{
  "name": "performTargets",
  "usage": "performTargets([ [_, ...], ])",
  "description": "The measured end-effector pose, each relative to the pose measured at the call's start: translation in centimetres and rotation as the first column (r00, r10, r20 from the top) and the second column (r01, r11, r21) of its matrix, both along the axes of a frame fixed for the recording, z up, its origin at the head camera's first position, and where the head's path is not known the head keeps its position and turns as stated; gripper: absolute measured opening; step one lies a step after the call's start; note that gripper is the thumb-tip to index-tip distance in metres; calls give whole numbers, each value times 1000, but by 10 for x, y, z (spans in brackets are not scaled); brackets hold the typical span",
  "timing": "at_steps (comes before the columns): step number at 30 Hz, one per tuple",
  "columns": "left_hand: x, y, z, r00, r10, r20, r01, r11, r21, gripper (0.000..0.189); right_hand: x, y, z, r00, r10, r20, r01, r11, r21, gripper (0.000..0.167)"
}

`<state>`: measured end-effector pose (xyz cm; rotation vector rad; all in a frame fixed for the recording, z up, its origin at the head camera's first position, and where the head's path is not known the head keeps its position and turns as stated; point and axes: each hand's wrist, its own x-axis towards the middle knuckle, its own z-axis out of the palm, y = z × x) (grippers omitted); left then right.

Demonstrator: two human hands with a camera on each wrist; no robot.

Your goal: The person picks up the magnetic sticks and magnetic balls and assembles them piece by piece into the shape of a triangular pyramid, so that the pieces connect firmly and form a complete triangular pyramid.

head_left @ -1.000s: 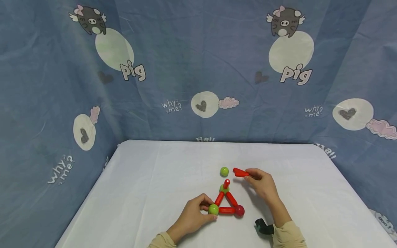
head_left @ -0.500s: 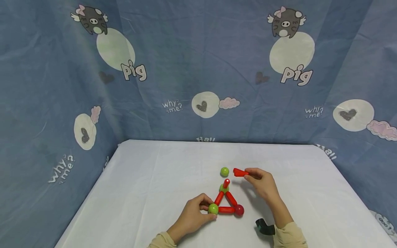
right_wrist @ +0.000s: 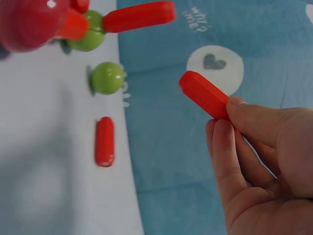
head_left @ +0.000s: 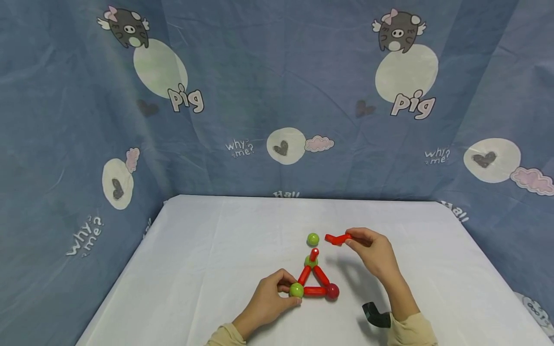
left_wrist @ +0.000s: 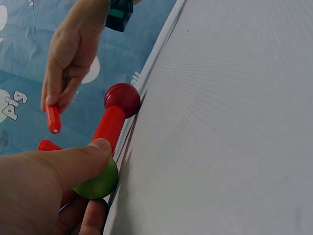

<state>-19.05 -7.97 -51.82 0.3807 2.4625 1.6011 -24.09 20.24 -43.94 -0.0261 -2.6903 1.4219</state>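
A triangle of red rods, with a bottom rod [head_left: 315, 291] toward me, joins two green balls and a dark red ball [head_left: 332, 291]. My left hand [head_left: 270, 298] pinches the left green ball [left_wrist: 100, 182] between thumb and fingers. From the far green ball [head_left: 311, 261] another red rod [head_left: 314, 253] sticks up. My right hand [head_left: 373, 250] pinches one end of a red rod [right_wrist: 206, 95], raised above the table. Below it, a second loose red rod [right_wrist: 104, 142] lies on the table, beside a loose green ball [head_left: 313, 239].
A white cloth covers the table [head_left: 233, 240]. Behind it hangs a blue curtain [head_left: 259, 96] with pig prints. A black device [head_left: 375, 315] sits at the right wrist by the sleeve [head_left: 413, 330].
My right hand has risen and shifted right with its red rod, uncovering more of the rod on the table. The triangle, still held by my left hand, has moved slightly away from me.
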Motion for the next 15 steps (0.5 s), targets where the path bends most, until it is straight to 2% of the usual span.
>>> performTargets([
  [6, 0, -1, -2, 1000, 2, -2, -2, 1000, -1, 36, 8, -2, 13, 1000, -2, -10, 3, 1000, 23, 28],
  [15, -2, -1, -3, 1000, 21, -8, -21, 1000, -22, 35, 19, -7, 27, 998, 60, -35, -58, 996, 64, 27],
])
